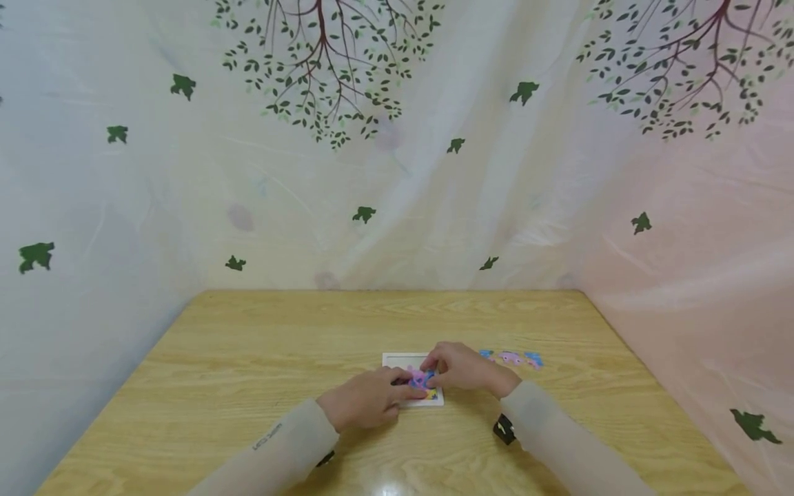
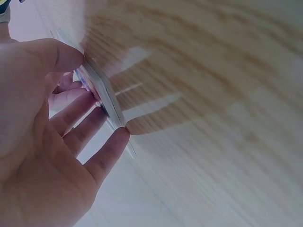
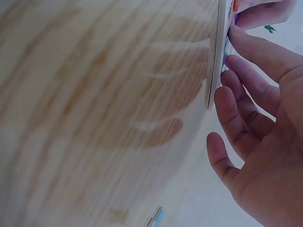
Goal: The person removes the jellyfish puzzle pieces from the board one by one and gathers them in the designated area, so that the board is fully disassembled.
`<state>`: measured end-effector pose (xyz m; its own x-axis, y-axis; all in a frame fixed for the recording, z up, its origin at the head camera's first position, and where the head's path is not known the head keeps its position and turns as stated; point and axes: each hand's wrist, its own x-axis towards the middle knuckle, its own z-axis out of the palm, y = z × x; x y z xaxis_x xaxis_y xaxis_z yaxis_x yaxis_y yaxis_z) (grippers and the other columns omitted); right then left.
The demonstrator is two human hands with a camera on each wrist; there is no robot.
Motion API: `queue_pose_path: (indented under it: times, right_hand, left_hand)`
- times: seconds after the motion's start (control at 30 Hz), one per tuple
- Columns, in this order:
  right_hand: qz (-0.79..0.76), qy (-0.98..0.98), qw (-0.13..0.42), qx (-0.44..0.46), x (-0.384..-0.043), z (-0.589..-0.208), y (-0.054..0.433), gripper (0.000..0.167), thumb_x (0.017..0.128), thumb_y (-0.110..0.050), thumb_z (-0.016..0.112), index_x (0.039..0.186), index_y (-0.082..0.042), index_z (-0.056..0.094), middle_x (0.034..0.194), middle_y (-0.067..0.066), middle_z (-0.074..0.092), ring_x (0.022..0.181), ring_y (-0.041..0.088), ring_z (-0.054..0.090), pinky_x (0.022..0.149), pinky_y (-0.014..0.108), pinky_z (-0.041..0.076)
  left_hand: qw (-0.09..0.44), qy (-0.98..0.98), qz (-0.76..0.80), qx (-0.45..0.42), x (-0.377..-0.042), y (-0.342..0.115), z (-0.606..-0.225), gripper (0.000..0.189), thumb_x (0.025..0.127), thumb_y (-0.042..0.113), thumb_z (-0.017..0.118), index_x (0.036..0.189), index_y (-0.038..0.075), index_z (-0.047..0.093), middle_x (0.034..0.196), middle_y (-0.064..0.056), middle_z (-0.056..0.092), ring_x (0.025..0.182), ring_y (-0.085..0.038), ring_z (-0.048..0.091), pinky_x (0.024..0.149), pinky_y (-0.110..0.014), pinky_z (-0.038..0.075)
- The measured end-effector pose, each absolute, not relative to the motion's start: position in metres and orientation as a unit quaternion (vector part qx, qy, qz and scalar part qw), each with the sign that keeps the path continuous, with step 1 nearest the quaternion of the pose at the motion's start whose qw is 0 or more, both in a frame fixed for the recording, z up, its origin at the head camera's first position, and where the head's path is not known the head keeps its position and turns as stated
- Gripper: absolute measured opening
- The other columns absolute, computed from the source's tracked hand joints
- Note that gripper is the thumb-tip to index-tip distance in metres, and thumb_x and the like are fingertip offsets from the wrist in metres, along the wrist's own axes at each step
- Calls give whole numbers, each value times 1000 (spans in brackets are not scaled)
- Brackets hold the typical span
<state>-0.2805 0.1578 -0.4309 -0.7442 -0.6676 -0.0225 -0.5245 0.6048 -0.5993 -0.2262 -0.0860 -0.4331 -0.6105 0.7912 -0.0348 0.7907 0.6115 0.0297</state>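
A white-framed puzzle tray [image 1: 412, 404] lies on the table, partly covered by both hands. Pink, blue and yellow puzzle pieces [image 1: 419, 377] show in its right part. My left hand [image 1: 366, 397] reaches in from the left, its extended fingers touching the pieces and the tray's edge. In the left wrist view its thumb and fingers are spread along the thin tray [image 2: 106, 94]. At the tray's right side, my right hand [image 1: 465, 368] pinches a blue puzzle piece between thumb and forefinger; its other fingers are loosely bent. The fingertips hide most of that piece's outline.
Several loose pink and blue puzzle pieces [image 1: 511, 357] lie right of the tray, beyond the right wrist. The wood-grain table [image 1: 248, 344] meets a hanging cloth [image 1: 397, 207] with printed leaves at its back and sides. A dark wrist device [image 1: 504, 428] sits under the right sleeve.
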Motion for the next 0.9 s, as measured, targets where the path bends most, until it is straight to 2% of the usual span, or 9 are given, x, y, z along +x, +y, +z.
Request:
queue_pose_path:
  times: [0.27, 0.47, 0.9]
  right_hand:
    - [-285, 892, 132, -326, -283, -435, 156, 18, 93, -14, 77, 110, -8, 72, 99, 1, 61, 84, 12, 54, 74, 28, 48]
    - [-310, 882, 127, -330, -284, -434, 155, 16, 92, -6, 75, 105, -9, 66, 100, 1, 64, 86, 15, 58, 77, 30, 51]
    - [-305, 873, 118, -362, -286, -433, 155, 11, 96, -10, 72, 102, -12, 62, 88, -4, 65, 77, 9, 56, 70, 26, 49]
  left_hand:
    - [28, 899, 10, 437, -226, -86, -433, 53, 101, 20, 62, 152, 32, 52, 151, -6, 51, 126, -23, 57, 98, -38, 54]
    - [12, 894, 6, 447, -226, -87, -433, 52, 99, 20, 65, 150, 31, 55, 147, -8, 54, 124, -23, 58, 97, -38, 55]
    - [32, 893, 36, 447, -223, -89, -428, 51, 100, 16, 62, 149, 28, 56, 148, -8, 54, 126, -24, 56, 100, -39, 53]
